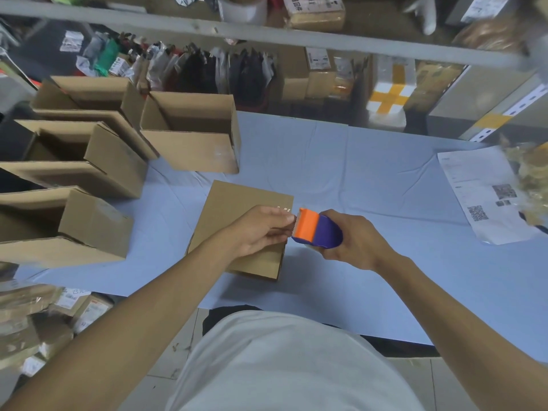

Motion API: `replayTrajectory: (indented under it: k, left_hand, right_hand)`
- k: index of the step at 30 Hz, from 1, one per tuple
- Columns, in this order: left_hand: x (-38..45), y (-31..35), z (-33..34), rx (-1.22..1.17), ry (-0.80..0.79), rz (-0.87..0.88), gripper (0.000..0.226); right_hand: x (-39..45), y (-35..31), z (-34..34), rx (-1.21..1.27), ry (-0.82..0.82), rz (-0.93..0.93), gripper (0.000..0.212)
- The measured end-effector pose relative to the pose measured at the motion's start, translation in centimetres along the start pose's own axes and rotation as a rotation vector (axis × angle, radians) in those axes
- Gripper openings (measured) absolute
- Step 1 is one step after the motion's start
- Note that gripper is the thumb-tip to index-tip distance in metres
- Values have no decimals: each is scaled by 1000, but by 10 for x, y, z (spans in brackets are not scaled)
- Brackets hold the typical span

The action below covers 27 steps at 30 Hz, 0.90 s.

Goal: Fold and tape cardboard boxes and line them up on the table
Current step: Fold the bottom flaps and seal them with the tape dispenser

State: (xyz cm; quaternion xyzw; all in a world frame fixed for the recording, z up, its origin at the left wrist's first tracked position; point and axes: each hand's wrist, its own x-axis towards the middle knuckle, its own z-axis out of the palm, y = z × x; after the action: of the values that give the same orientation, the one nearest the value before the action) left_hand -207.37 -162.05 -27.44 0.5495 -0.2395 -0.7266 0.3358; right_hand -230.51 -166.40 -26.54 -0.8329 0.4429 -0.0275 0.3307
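1. Soft, even, fairly dim indoor light; shadows under the brown cardboard boxes (189, 134) are faint.
2. A small glare streak shines on clear tape (283, 208).
3. Wide-angle bending curves the grey metal shelf rail (267, 37).
4. Corners and shelved parcels look smeared and blurred.

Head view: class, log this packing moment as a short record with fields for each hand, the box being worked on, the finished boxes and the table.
left hand: left hand pinches at the orange mouth of the dispenser
right hand: right hand grips the tape dispenser
current box: closed cardboard box lies under the hands
finished boxes: open boxes stand at the left
table: blue table cover; printed sheet at right
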Motion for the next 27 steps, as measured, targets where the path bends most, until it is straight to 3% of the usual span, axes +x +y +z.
replayTrajectory:
  k: [11,15,17,20,24,27]
  left_hand:
    - [0,-4,15,72,59,-24,26]
    - [0,1,12,68,119,21,17]
    - [-1,2,8,149,124,38,8]
    - [0,2,4,276,199,79,10]
    - [-3,5,1,258,129,82,17]
    - [-5,4,0,380,173,105,15]
  right_hand:
    - [4,0,1,34,-1,-8,53]
    - [1,3,0,24,3,-1,54]
    - [0,4,0,27,2,-2,55]
    - [0,2,0,26,-7,-3,55]
    - [2,2,2,13,10,17,53]
    - [2,1,1,22,-6,6,53]
